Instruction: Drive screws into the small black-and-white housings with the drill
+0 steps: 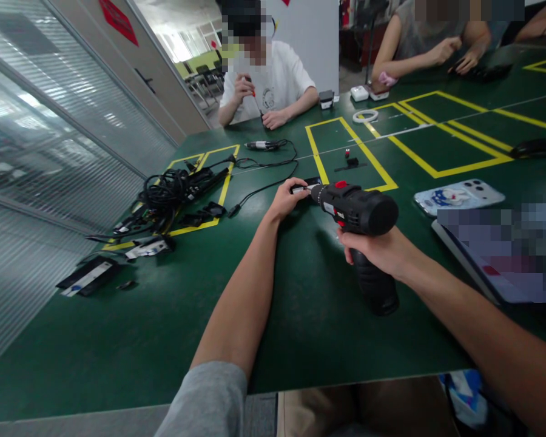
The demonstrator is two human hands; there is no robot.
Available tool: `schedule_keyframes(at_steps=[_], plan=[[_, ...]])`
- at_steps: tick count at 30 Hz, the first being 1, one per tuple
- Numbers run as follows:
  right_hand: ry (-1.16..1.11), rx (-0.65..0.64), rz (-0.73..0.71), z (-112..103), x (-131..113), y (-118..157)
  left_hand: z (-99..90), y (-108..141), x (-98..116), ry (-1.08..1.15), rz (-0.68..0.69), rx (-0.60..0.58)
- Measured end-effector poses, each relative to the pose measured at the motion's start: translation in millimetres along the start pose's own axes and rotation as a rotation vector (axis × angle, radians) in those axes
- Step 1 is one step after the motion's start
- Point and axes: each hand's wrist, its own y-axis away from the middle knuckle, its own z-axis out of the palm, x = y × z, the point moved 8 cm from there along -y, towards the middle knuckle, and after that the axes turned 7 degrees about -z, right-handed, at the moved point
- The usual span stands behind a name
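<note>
A black cordless drill [359,209] with red buttons is gripped by its handle in my right hand [377,249]. Its chuck points forward and left, and the bit end meets my left fingers. Closed around a small dark part with a pale label [299,189], my left hand [287,199] steadies it on the green table [318,328]. The part's exact kind is partly covered by my fingers and the drill. Just beyond lie a small black piece [352,162] and a tiny red-tipped piece [347,153].
At left lies a heap of black cables [173,194], with a black flat box [88,276] nearer. A phone [459,197] and a book-like item [505,261] lie at right. Across the table, a person [268,79] holds a screwdriver; another person [430,48] sits right of them. Yellow tape [412,164] marks rectangles.
</note>
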Motion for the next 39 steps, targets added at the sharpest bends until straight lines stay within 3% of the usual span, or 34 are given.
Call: schedule_keyframes(at_steps=[39], plan=[[0.019,-0.001,-0.021,0.1,2.1,-0.9,1.0,-0.2,-1.3,0.031,-0.042,0.011]])
